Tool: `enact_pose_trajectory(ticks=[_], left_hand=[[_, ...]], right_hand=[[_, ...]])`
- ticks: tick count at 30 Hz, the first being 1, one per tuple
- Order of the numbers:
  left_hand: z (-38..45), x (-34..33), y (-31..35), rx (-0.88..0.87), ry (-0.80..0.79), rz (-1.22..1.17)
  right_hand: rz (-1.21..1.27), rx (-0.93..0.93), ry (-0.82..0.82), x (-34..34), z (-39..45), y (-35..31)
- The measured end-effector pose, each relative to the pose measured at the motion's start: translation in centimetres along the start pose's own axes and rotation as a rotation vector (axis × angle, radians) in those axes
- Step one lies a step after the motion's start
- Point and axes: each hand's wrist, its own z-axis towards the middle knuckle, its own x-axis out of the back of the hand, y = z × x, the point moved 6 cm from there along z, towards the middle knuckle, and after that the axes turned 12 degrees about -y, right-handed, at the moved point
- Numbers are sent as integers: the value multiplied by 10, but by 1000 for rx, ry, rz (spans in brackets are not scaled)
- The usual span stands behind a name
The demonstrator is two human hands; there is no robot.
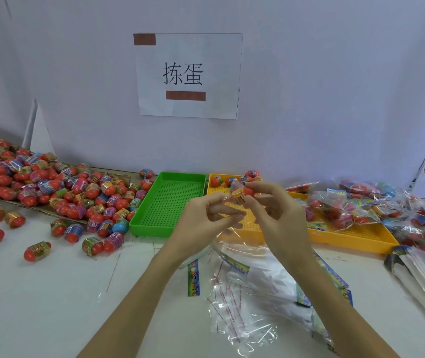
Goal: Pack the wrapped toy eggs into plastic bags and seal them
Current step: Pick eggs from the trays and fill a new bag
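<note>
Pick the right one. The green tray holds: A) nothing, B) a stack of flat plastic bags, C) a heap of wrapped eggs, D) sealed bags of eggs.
A: the green tray shows only its bare perforated floor, while the loose eggs lie heaped on its left and the filled bags lie over the yellow tray on its right.

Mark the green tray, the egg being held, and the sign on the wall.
green tray (pixel 170 202): head view, on its perforated floor.
held egg (pixel 248 191): head view, on its red end at the right hand's fingertips.
wall sign (pixel 188 76): head view, on the white paper by the characters.
</note>
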Motion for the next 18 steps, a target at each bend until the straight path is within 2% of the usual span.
enact_pose_trajectory(ticks=[3, 9, 18], left_hand=[[-1, -1, 2, -13, -1, -15], [-2, 0, 4, -30, 2, -30], [-2, -6, 5, -40, 27, 87]], right_hand=[[-133, 52, -44, 1, 0, -5], [-161, 95, -178, -6, -1, -9], [-261, 55, -159, -11, -2, -5]])
